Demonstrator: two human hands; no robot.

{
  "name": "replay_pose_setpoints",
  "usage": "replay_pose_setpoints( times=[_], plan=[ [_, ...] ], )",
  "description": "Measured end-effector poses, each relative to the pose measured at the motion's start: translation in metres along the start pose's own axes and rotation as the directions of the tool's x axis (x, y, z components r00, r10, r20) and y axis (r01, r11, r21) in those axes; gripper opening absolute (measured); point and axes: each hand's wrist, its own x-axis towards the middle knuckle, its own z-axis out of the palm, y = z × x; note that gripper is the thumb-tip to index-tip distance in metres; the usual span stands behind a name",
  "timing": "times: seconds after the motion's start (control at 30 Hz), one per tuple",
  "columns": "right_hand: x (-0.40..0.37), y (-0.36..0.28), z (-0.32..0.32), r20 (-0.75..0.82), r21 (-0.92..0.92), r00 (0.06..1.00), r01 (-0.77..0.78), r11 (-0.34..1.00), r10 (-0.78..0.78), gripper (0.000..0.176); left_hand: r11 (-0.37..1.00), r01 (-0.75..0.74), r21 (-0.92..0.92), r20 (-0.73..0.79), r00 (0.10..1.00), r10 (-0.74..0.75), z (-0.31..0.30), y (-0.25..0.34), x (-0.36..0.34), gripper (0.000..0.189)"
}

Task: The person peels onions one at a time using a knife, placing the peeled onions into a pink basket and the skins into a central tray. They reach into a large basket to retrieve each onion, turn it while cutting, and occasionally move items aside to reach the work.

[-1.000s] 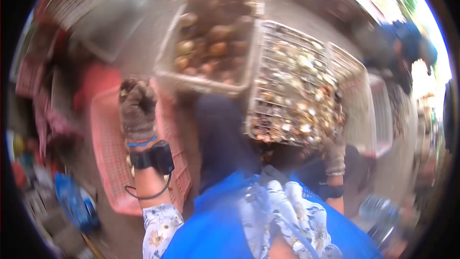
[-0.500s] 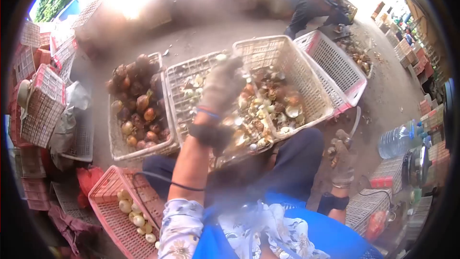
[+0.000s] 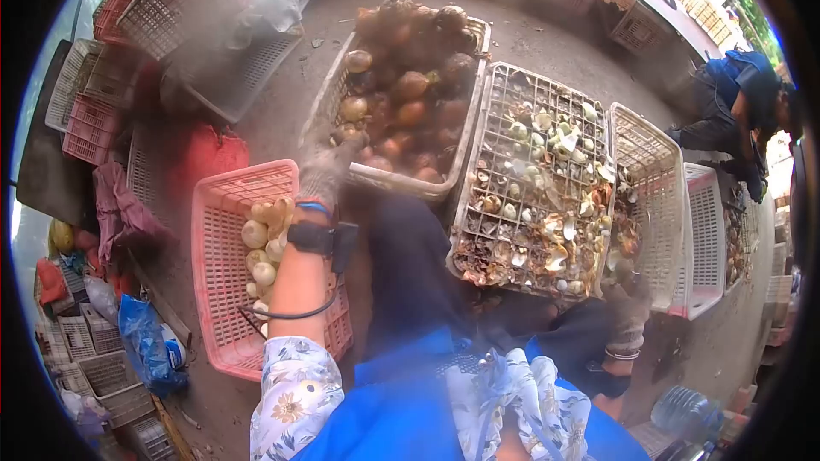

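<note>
My gloved left hand [image 3: 331, 156] reaches to the near left corner of a crate [image 3: 342, 102] of unpeeled brown onions [image 3: 412, 85]. Its blurred fingers touch or nearly touch the onions there; their grip cannot be made out. Below that forearm, a pink crate [image 3: 224, 290] holds several peeled, pale onions [image 3: 254, 235]. My gloved right hand [image 3: 629, 299] is closed, low beside the crates of peelings. The curved knife seen in it a moment ago is hard to make out now. Onion skins and scraps [image 3: 555, 230] cover the upturned grid-bottomed crate [image 3: 468, 213] before my knees.
A white crate [image 3: 653, 196] with scraps and another crate [image 3: 705, 230] stand right. Another person [image 3: 739, 102] bends at far right. Stacked crates [image 3: 171, 13], a red bag [image 3: 213, 158] and a blue bag [image 3: 145, 341] lie left. A large water bottle [image 3: 686, 412] stands lower right.
My view has turned left. My left hand has moved from above the scraps to the crate of unpeeled onions. My right hand is now nearer the scrap crates.
</note>
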Motion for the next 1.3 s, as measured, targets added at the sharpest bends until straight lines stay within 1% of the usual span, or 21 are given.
replay_pose_setpoints(
  times=[0.03, 0.1, 0.17, 0.23, 0.27, 0.3, 0.37, 0.4, 0.43, 0.5, 0.6, 0.77, 0.83, 0.87, 0.9, 0.97, 1.0, 1.1, 1.13, 1.23, 1.3],
  plan=[
    [0.009, -0.005, 0.016, 0.143, 0.285, 0.981, -0.167, 0.944, 0.131, 0.038, 1.000, 0.006, -0.003, -0.002, 1.000, -0.006, -0.006, -0.008, 0.006, 0.019],
    [0.013, -0.016, 0.041, 0.086, 0.319, 0.986, -0.164, 0.933, 0.144, 0.038, 0.983, -0.070, 0.169, -0.031, 0.997, 0.076, -0.013, -0.022, 0.023, 0.021],
    [0.023, -0.013, 0.057, 0.124, 0.238, 0.986, -0.138, 0.961, 0.111, 0.045, 0.955, -0.005, 0.297, -0.077, 0.997, 0.029, -0.010, -0.049, 0.058, 0.028],
    [0.034, -0.007, 0.077, 0.092, 0.241, 0.993, -0.096, 0.966, 0.076, 0.055, 0.859, -0.019, 0.512, 0.067, 0.998, -0.018, 0.001, -0.057, 0.087, 0.046],
    [0.046, -0.009, 0.076, 0.231, 0.216, 0.972, 0.000, 0.976, -0.051, 0.068, 0.762, -0.135, 0.633, 0.146, 0.988, 0.053, 0.015, -0.056, 0.100, 0.070],
    [0.054, -0.010, 0.075, 0.329, 0.041, 0.932, -0.175, 0.984, 0.152, 0.079, 0.689, -0.169, 0.705, 0.185, 0.981, 0.051, 0.021, -0.078, 0.129, 0.086],
    [0.060, -0.033, 0.080, 0.274, 0.006, 0.955, -0.118, 0.993, 0.112, 0.091, 0.595, -0.353, 0.722, 0.282, 0.936, 0.212, 0.055, -0.075, 0.163, 0.088],
    [0.064, -0.013, 0.084, 0.266, 0.021, 0.963, -0.051, 0.999, 0.043, 0.094, 0.554, -0.354, 0.753, 0.260, 0.934, 0.244, 0.073, -0.089, 0.188, 0.087],
    [0.066, -0.020, 0.085, 0.258, 0.037, 0.961, -0.115, 0.993, 0.102, 0.093, 0.512, -0.354, 0.783, 0.239, 0.931, 0.277, 0.091, -0.105, 0.211, 0.086],
    [0.072, -0.034, 0.087, 0.241, 0.142, 0.936, -0.294, 0.945, 0.255, 0.091, 0.460, -0.336, 0.822, 0.276, 0.941, 0.195, 0.127, -0.107, 0.245, 0.087],
    [0.066, 0.010, 0.088, 0.175, 0.109, 0.957, -0.253, 0.961, 0.232, 0.088, 0.478, -0.178, 0.860, 0.227, 0.973, -0.044, 0.173, -0.102, 0.278, 0.083],
    [0.066, -0.003, 0.087, 0.222, 0.241, 0.873, -0.480, 0.843, 0.434, 0.085, 0.438, -0.097, 0.894, 0.147, 0.986, -0.082, 0.191, -0.128, 0.310, 0.076],
    [0.066, -0.004, 0.091, 0.227, 0.083, 0.894, -0.413, 0.907, 0.386, 0.080, 0.689, 0.032, 0.724, 0.083, 0.988, -0.133, 0.176, -0.136, 0.312, 0.074],
    [0.070, -0.020, 0.095, 0.234, 0.105, 0.886, -0.432, 0.896, 0.400, 0.068, 0.944, 0.133, 0.303, 0.137, 0.974, -0.181, 0.159, -0.174, 0.321, 0.064],
    [0.069, -0.017, 0.099, 0.248, 0.119, 0.883, -0.435, 0.893, 0.397, 0.068, 0.974, 0.188, -0.129, 0.321, 0.937, -0.139, 0.138, -0.167, 0.303, 0.056],
    [0.068, -0.009, 0.107, 0.297, 0.257, 0.919, -0.339, 0.905, 0.260, 0.059, 0.634, 0.440, -0.636, 0.411, 0.888, -0.205, 0.116, -0.149, 0.257, 0.056],
    [0.075, -0.019, 0.104, 0.370, 0.278, 0.906, -0.320, 0.906, 0.206, 0.046, 0.490, 0.472, -0.733, 0.419, 0.881, -0.221, 0.112, -0.121, 0.233, 0.067],
    [0.076, -0.047, 0.107, 0.347, 0.456, 0.935, -0.243, 0.856, 0.081, 0.037, 0.393, 0.444, -0.805, 0.431, 0.893, -0.127, 0.091, -0.076, 0.174, 0.072],
    [0.080, -0.062, 0.109, 0.297, 0.496, 0.953, -0.106, 0.862, -0.054, 0.035, 0.373, 0.474, -0.798, 0.490, 0.870, -0.057, 0.089, -0.059, 0.156, 0.075],
    [0.080, -0.110, 0.081, 0.429, -0.074, 0.885, 0.237, 0.969, -0.184, 0.041, 0.368, 0.458, -0.810, 0.479, 0.877, -0.037, 0.089, -0.027, 0.103, 0.076],
    [0.066, -0.101, 0.089, 0.245, 0.150, 0.918, 0.283, 0.947, -0.313, 0.044, 0.167, 0.640, -0.750, 0.654, 0.754, 0.051, 0.095, -0.006, 0.061, 0.081]
  ],
)
